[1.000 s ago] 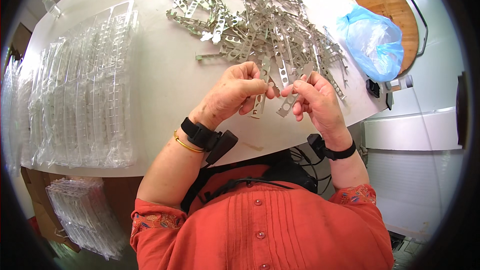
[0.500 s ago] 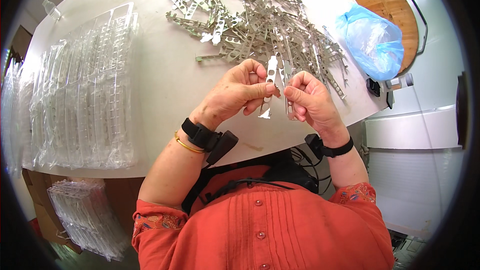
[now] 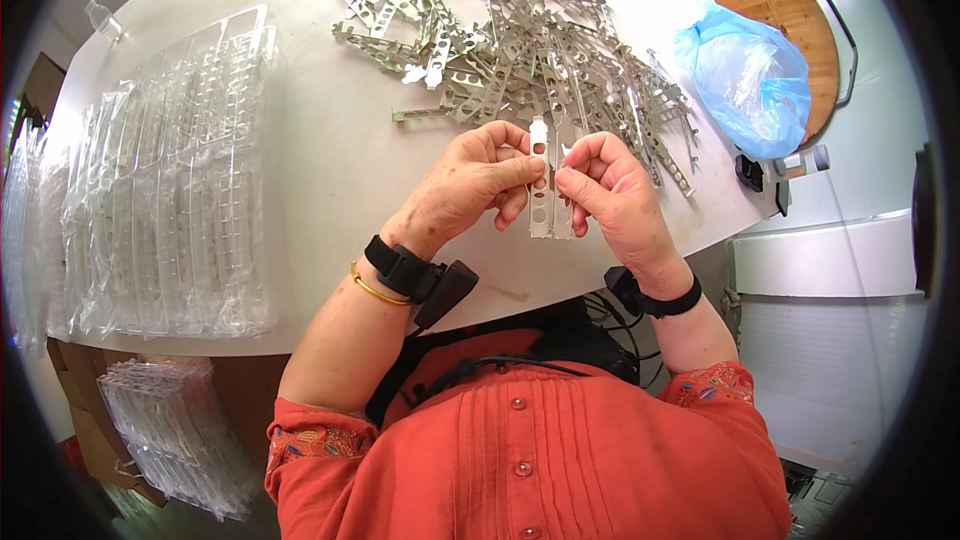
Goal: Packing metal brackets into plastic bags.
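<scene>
Between thumb and fingers, my left hand (image 3: 478,175) pinches a flat metal bracket (image 3: 540,202) with round holes, its long side upright. My right hand (image 3: 612,190) grips a second perforated metal bracket (image 3: 564,217) close beside the first, so that they stand nearly parallel. Whether the two pieces touch, I cannot tell. Just beyond my fingers spreads a large heap of similar metal brackets (image 3: 500,70) on the white table (image 3: 330,230).
Clear plastic trays (image 3: 165,190) in film cover the table's left side, with another stack of trays (image 3: 175,430) below the edge. At the right lie a blue plastic bag (image 3: 745,80) and a small black object (image 3: 748,173). A round wooden board (image 3: 815,40) stands behind.
The two brackets have turned from slanted and apart to upright and side by side. My right hand has shifted slightly left, toward my left hand.
</scene>
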The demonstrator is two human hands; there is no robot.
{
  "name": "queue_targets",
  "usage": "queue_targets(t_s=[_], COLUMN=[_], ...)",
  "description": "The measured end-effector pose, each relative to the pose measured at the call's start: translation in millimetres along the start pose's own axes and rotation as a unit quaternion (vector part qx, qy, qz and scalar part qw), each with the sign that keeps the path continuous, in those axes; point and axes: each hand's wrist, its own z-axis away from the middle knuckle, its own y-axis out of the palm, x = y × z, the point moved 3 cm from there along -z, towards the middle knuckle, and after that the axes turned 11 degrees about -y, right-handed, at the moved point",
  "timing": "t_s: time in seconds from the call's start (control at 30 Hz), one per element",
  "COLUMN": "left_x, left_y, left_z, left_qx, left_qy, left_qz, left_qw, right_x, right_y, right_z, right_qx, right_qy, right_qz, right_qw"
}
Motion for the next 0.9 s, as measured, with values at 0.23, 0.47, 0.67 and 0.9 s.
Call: queue_targets(t_s=[0.23,0.47,0.67,0.9], left_x=[-1.0,-1.8,-1.2,-2.8], left_y=[1.5,2.3,2.2,3.4], left_z=[0.4,2.0,1.7,2.0], left_qx=[-0.002,-0.011,-0.01,-0.001], left_qy=[-0.003,-0.007,-0.002,-0.001], left_qz=[-0.007,-0.021,-0.023,-0.028], left_qw=[1.0,1.0,1.0,1.0], right_x=[-2.0,-1.0,-2.4,-3.0], right_y=[2.5,4.3,3.7,3.7], right_z=[-0.4,-0.7,-0.2,0.9], right_qx=[0.012,0.017,0.02,0.022], right_qy=[0.007,0.005,0.011,0.011], right_qz=[-0.007,-0.004,-0.011,-0.018], right_qw=[1.0,1.0,1.0,1.0])
